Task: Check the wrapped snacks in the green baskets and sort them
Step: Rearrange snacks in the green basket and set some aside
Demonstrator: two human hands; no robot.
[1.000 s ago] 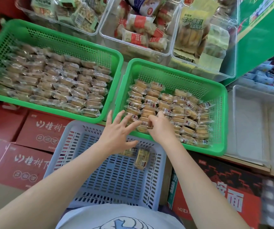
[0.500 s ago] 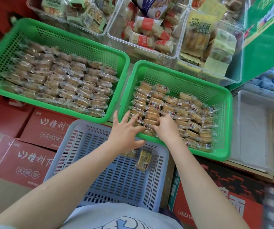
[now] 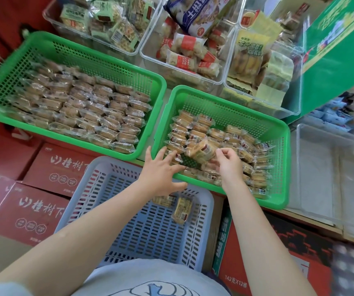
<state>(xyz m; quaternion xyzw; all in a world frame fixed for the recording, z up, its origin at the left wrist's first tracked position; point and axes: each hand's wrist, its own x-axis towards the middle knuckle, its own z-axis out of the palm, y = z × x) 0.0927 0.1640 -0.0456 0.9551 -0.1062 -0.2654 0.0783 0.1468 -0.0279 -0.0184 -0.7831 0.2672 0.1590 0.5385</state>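
Two green baskets hold rows of clear-wrapped snacks: a left green basket [image 3: 86,60] packed full, and a right green basket [image 3: 278,167] partly filled. My right hand [image 3: 228,165] pinches a wrapped snack [image 3: 200,151] lifted above the near-left rows of the right basket. My left hand [image 3: 161,174] lies with spread fingers over that basket's near-left rim, fingertips touching the packets there. A blue basket [image 3: 150,231] in front of me holds two wrapped snacks [image 3: 181,207].
Clear bins [image 3: 221,82] of other packaged snacks stand behind the baskets. An empty clear bin [image 3: 331,167] is at the right. Red cartons [image 3: 33,210] lie under and left of the blue basket; a green cabinet [image 3: 342,50] rises at the far right.
My right hand has lifted one wrapped snack up out of the rows it was reaching into. My left hand stays at the basket's near-left edge. The camera has shifted slightly.
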